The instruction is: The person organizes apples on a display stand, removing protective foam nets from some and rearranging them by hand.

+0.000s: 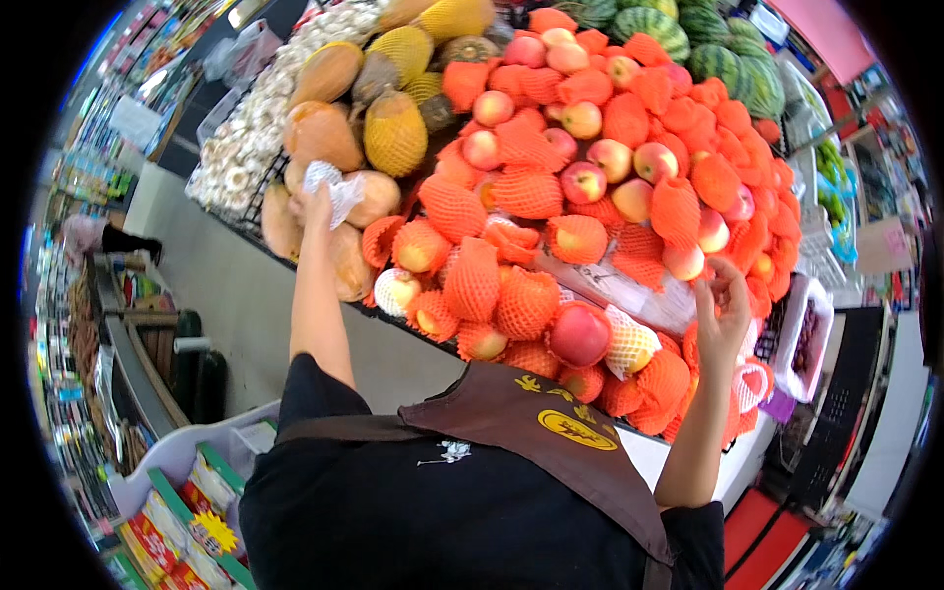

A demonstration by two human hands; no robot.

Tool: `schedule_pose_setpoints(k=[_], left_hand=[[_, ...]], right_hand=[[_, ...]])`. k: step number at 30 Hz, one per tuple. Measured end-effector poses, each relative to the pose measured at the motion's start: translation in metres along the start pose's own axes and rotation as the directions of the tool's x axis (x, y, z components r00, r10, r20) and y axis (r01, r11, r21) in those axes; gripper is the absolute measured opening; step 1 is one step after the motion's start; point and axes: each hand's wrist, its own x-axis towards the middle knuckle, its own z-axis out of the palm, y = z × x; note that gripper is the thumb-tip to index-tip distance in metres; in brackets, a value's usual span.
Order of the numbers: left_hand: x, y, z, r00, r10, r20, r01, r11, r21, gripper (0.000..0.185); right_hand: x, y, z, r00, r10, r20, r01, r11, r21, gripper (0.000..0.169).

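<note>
At the left of the stall, my left hand (pixel 316 205) grips a crumpled piece of white packing material (pixel 335 190), perhaps a foam net. It is over tan pumpkins (pixel 372 198), and some of its fingers are hidden. My right hand (pixel 724 299) is above the right part of the apple heap with nothing visible in it, its fingers bent and apart from the thumb. Just left of its fingertips lies a bare apple (pixel 683 262). Many other apples (pixel 582 182) sit around, several wrapped in orange foam nets (pixel 526 193). A flat, clear-wrapped surface (pixel 634 284) shows among them.
Garlic bulbs (pixel 254 140) lie left of the pumpkins, and watermelons (pixel 726 74) are piled at the back right. A white foam box (pixel 815 339) stands at the right. Behind me on the left is a plastic bin (pixel 140 472) of packaged goods. A person's leg (pixel 133 242) shows at far left.
</note>
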Motion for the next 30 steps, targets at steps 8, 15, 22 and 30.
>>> schedule_pose_setpoints(k=[8,15,22,30], left_hand=[[-0.029,0.035,-0.017,0.954,0.012,-0.299,-0.058,0.987,-0.149,0.084],[-0.090,0.161,-0.101,0.889,0.274,-0.366,-0.444,0.710,-0.547,0.075],[-0.153,0.254,-0.114,0.728,0.579,-0.368,-0.609,0.298,-0.735,0.062],[-0.218,0.283,-0.122,0.679,0.733,-0.046,-0.204,0.129,-0.970,0.043]], right_hand=[[0.041,0.059,-0.010,0.988,-0.053,-0.147,-0.001,0.937,-0.349,0.050],[0.067,0.045,0.034,0.939,-0.342,0.023,0.266,0.686,-0.677,0.076],[0.109,0.051,0.056,0.969,-0.026,0.247,0.197,0.682,-0.704,0.078],[0.100,0.046,0.028,0.992,0.057,0.112,-0.107,0.851,0.514,0.067]])
